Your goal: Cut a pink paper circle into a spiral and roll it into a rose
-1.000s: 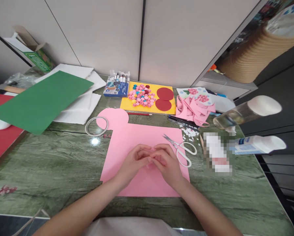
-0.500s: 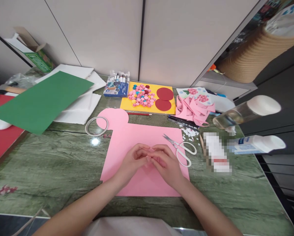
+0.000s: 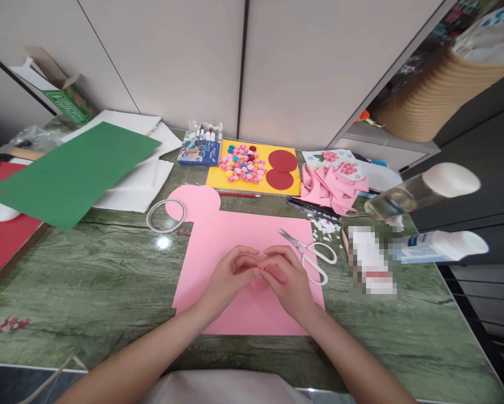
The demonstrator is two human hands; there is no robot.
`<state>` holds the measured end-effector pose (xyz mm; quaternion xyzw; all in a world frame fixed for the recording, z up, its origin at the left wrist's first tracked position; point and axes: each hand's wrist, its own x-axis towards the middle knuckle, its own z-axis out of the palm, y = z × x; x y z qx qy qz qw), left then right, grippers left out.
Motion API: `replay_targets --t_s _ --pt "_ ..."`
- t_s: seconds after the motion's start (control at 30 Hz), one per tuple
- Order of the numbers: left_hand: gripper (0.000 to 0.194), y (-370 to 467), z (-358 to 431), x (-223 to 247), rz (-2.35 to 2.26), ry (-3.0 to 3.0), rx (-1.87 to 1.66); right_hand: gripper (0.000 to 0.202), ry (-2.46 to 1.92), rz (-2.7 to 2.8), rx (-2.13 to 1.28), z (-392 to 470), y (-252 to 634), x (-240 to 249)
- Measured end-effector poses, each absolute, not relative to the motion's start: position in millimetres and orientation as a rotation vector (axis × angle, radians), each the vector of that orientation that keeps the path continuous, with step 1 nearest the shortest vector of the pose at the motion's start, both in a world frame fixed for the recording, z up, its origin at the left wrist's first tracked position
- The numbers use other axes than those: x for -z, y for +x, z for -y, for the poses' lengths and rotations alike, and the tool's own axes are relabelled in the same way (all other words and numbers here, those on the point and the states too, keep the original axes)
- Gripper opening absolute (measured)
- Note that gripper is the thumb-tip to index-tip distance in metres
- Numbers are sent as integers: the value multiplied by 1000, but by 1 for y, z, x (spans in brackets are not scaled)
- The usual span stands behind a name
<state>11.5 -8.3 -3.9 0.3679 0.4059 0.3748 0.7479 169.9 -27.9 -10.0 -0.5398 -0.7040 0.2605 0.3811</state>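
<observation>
Hands meet over the pink sheet [image 3: 235,235] on the green marble table [image 3: 87,280]: I see my left hand [image 3: 227,278] and right hand [image 3: 288,280] with fingers curled in close, fingertips pinched together on a small pink piece [image 3: 258,273] too small for me to make out. The sheet lies flat at the table's middle, its long axis running from me toward the wall, its rounded tab pointing far-left beside a tape ring [image 3: 165,216]. Scissors [image 3: 311,255] rest on its right edge, blades pointing far-left. Behind, a marker box [image 3: 200,147] holds upright pens, and a yellow sheet [image 3: 254,168] carries a heap of small pink pieces. Against a second ago, both hands remain joined, barely shifted.
</observation>
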Motion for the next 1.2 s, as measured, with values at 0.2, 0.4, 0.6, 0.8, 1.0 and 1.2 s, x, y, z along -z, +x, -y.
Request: replay_targets --t_s 0.2,0.4,0.6,0.8,1.0,1.2 --pt "24 14 9 3 -865 848 -826 18 -1389 1773 -730 28 169 9" --pt "25 13 9 4 -878 876 -832 16 -1380 1795 -730 28 168 8" --pt "28 10 8 4 -902 771 -830 16 -1331 1915 -552 28 172 10" --pt "29 9 8 5 -876 746 -804 25 -1257 1977 -494 29 173 10" --pt "27 9 8 6 -871 793 -804 32 -1226 1961 -586 28 170 10" --pt "24 11 9 5 -860 851 -816 15 -1308 1808 -599 28 170 10"
